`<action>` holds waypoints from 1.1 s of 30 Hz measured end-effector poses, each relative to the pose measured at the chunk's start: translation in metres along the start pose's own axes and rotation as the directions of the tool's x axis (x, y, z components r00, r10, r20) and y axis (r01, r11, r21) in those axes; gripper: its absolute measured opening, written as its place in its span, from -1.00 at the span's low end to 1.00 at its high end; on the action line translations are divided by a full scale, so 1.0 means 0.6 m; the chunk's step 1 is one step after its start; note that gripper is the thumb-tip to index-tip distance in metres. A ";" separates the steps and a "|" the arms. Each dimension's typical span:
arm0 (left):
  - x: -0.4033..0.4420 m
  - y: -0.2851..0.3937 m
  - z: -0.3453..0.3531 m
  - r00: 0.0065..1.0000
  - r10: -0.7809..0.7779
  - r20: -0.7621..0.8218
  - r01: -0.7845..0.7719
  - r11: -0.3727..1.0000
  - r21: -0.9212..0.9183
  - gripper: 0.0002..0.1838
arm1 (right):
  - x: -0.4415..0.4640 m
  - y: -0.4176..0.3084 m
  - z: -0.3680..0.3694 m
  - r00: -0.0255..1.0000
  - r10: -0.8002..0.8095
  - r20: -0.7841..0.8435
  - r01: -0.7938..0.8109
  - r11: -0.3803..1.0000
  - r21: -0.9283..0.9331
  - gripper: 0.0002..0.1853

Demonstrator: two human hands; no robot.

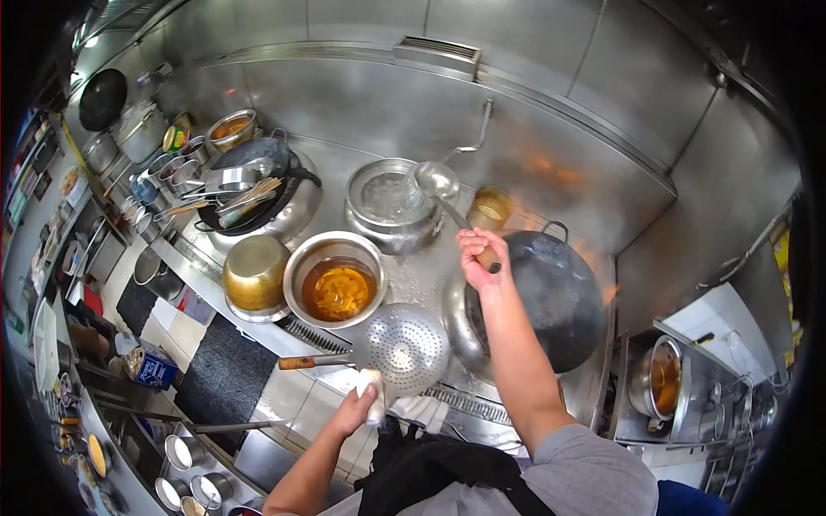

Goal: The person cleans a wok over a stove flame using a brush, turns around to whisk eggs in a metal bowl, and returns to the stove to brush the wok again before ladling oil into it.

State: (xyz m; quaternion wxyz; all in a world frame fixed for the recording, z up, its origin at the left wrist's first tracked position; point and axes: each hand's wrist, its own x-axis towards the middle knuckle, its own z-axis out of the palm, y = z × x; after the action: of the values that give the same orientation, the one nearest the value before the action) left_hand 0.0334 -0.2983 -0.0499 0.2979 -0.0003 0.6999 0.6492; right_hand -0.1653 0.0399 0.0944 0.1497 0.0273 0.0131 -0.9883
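Observation:
My right hand (483, 258) is wrapped around the wooden handle of a metal ladle (437, 181). The ladle's bowl is over the right rim of a metal pot of water (383, 191), by the spout of a tap (471, 148). Below my right forearm sits a dark wok (551, 301), with haze above it and flames at its side. My left hand (351, 413) grips a folded white cloth (372, 397). Just beyond the cloth lies a perforated skimmer (403, 348), its wooden handle pointing left. My left fingers are partly hidden.
A steel bowl of brown oily liquid (297, 275) and an upturned brassy pot (256, 273) stand left of the skimmer. A brassy can (490, 208) is behind the wok. Farther left, another wok (249, 206) holds utensils. A pot (662, 378) stands at right.

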 end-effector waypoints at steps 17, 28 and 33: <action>0.017 -0.043 0.417 0.937 -0.177 0.302 0.237 0.956 -0.173 -0.25 | -0.612 -0.254 0.071 0.760 -0.451 -0.468 -0.069 0.661 -0.748 -0.86; 0.007 0.024 0.306 0.958 -0.207 0.197 0.156 0.957 0.244 -0.29 | -0.848 -0.090 -0.264 0.622 -0.783 -0.009 -0.630 -0.494 -0.599 -0.10; -0.001 0.026 0.173 0.998 -0.028 0.063 0.012 0.972 0.234 -0.28 | -0.759 -0.033 -0.256 0.605 -0.783 -0.144 -0.656 -0.388 -0.647 -0.09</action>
State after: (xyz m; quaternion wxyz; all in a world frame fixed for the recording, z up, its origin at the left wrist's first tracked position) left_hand 0.0710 -0.2019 -0.0331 0.3252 0.0491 0.7612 0.5590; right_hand 0.2706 0.1984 -0.0320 -0.0235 0.3136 0.8904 -0.3292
